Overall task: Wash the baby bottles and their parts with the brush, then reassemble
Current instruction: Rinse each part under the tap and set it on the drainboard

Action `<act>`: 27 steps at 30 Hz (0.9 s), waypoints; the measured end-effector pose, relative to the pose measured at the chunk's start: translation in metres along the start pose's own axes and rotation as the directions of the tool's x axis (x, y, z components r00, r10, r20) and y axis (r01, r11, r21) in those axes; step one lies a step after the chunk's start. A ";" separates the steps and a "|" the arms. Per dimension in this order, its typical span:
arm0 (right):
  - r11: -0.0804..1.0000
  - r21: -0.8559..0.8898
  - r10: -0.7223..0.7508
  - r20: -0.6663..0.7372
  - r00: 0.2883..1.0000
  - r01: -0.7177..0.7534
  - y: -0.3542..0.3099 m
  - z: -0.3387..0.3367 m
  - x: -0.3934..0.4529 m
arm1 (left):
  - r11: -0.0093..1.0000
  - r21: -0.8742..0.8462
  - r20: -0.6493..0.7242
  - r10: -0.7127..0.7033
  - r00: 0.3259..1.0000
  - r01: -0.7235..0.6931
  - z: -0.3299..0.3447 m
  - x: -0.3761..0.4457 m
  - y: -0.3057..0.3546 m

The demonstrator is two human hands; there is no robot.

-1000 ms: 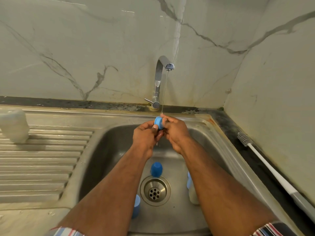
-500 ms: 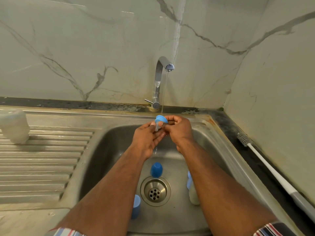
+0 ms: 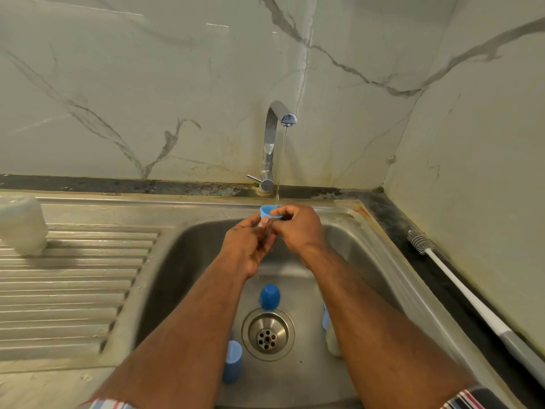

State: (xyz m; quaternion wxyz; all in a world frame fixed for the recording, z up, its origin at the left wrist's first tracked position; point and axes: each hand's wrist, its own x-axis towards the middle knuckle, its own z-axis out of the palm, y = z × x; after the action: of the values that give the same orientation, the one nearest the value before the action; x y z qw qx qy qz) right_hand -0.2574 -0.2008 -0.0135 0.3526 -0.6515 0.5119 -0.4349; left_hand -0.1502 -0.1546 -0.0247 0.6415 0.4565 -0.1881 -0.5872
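nearest me, down in the sink (image 3: 380, 252), plenty is left to do: a pale blue cap (image 3: 233, 361) stands by the left forearm, a darker blue cap (image 3: 269, 296) sits just beyond the drain (image 3: 267, 335), and a milky bottle (image 3: 331, 338) with a blue collar is half hidden behind the right forearm. none of it looks put together, so i'd judge the washing is mid-way and reassembly not begun. further in, both hands meet under the thin stream: the right hand (image 3: 298, 228) pinches a small blue ring (image 3: 267, 211) at its rim, and the left hand (image 3: 246, 246) curls its fingers round something just under it, too hidden to name. the brush (image 3: 460, 287) lies untouched on the dark worktop (image 3: 392, 214) to the right. far left, one cloudy bottle (image 3: 22, 225) stands on the drainer (image 3: 73, 284), perhaps already rinsed. the tap (image 3: 272, 143) runs.
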 end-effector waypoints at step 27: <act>0.962 0.175 0.182 0.164 0.969 -0.211 0.005 -0.015 0.005 | 0.995 0.095 0.085 -0.008 0.996 0.000 0.006 -0.004 -0.003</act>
State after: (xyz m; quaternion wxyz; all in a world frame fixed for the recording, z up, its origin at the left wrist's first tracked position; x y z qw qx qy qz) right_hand -0.2727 -0.2065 -0.0115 0.4918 -0.5906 0.5027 -0.3957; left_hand -0.1578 -0.1524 -0.0228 0.6093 0.4614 -0.2420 -0.5977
